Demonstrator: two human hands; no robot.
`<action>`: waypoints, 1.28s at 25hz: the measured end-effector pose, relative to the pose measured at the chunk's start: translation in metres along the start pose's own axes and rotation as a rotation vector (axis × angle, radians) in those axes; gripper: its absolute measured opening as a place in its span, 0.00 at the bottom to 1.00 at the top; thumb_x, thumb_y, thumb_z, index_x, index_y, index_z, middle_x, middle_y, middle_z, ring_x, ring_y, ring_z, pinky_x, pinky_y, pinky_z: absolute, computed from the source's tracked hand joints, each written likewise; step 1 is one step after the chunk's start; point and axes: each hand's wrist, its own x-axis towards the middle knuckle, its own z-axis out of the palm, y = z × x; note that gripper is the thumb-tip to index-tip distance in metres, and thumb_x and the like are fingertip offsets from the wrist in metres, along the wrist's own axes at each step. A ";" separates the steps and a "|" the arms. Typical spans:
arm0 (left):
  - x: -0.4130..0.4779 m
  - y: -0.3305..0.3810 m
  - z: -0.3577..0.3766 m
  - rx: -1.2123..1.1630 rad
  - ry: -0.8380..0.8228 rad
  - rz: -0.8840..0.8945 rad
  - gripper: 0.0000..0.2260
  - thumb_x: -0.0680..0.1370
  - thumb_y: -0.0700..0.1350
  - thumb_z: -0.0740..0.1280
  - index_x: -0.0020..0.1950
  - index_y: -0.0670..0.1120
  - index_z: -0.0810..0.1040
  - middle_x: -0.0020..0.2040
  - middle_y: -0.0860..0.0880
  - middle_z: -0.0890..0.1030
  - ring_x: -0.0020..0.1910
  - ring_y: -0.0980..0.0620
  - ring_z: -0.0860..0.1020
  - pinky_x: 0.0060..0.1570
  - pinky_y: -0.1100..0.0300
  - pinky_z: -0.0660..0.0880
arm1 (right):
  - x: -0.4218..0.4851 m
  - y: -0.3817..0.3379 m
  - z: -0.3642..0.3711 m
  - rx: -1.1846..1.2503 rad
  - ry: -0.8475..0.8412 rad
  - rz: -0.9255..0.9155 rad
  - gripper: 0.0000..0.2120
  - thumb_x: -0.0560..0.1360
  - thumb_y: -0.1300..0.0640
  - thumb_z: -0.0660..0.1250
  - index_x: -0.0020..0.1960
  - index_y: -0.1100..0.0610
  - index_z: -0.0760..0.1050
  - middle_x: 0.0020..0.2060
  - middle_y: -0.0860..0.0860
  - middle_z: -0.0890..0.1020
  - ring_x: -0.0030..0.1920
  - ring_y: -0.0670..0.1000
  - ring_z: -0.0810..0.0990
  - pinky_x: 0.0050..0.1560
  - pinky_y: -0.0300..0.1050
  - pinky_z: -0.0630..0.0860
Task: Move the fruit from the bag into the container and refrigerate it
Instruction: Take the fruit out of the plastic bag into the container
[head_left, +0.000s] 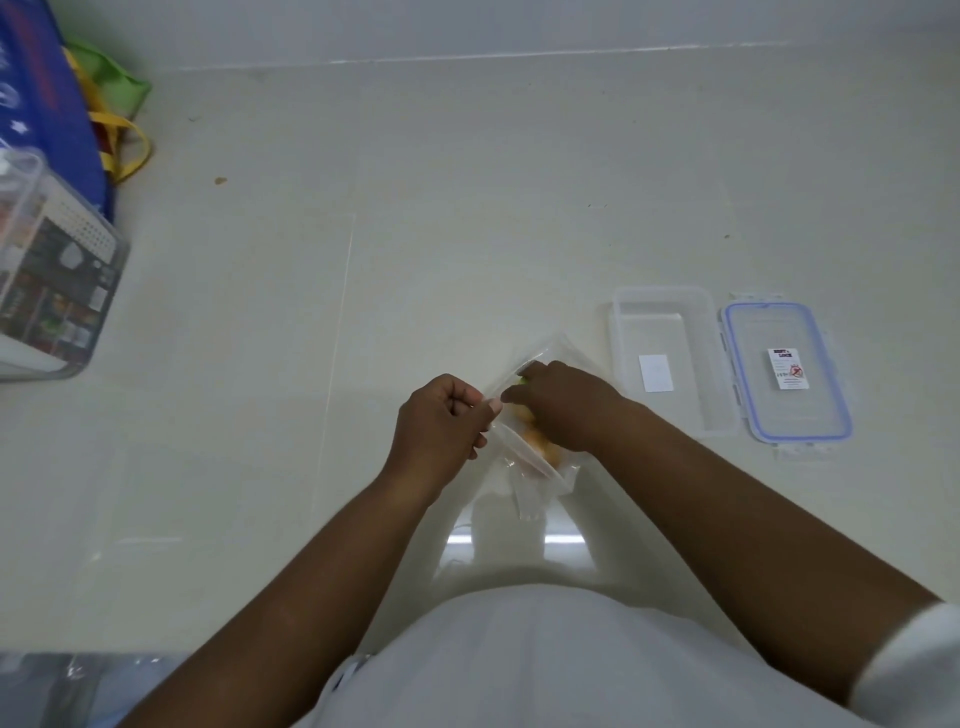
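Observation:
A clear plastic bag (524, 467) lies on the pale counter in front of me, with orange fruit (535, 441) showing through it. My left hand (441, 426) pinches the bag's left edge. My right hand (561, 402) reaches into the bag's mouth, fingers closed around something with a bit of green; most of it is hidden. To the right stands an empty clear rectangular container (670, 358), and its blue-rimmed lid (787, 374) lies flat beside it.
At the left edge sits a clear storage box (57, 270) with printed packaging, behind it a blue bag (47, 104) with yellow handles and a green bag (114, 78). The counter (415, 208) meets the wall at the back.

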 end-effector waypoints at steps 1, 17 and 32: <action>0.000 -0.001 0.000 0.001 0.002 -0.004 0.08 0.72 0.47 0.74 0.40 0.45 0.78 0.29 0.52 0.82 0.26 0.55 0.79 0.27 0.61 0.75 | 0.003 0.001 0.002 -0.001 -0.004 -0.008 0.24 0.76 0.59 0.64 0.70 0.46 0.68 0.67 0.54 0.71 0.60 0.57 0.76 0.55 0.54 0.77; 0.002 -0.004 0.005 -0.051 0.012 -0.019 0.08 0.72 0.47 0.74 0.41 0.44 0.78 0.29 0.51 0.81 0.27 0.54 0.79 0.29 0.59 0.76 | -0.080 0.093 -0.001 0.624 0.546 0.588 0.28 0.67 0.55 0.76 0.66 0.49 0.74 0.62 0.54 0.79 0.62 0.55 0.76 0.62 0.46 0.71; -0.003 -0.002 0.006 -0.076 0.015 -0.004 0.08 0.73 0.47 0.73 0.39 0.45 0.78 0.28 0.51 0.81 0.27 0.54 0.78 0.28 0.59 0.75 | -0.087 0.039 -0.015 0.476 0.907 0.234 0.17 0.71 0.55 0.72 0.59 0.57 0.79 0.54 0.54 0.82 0.54 0.55 0.80 0.55 0.48 0.76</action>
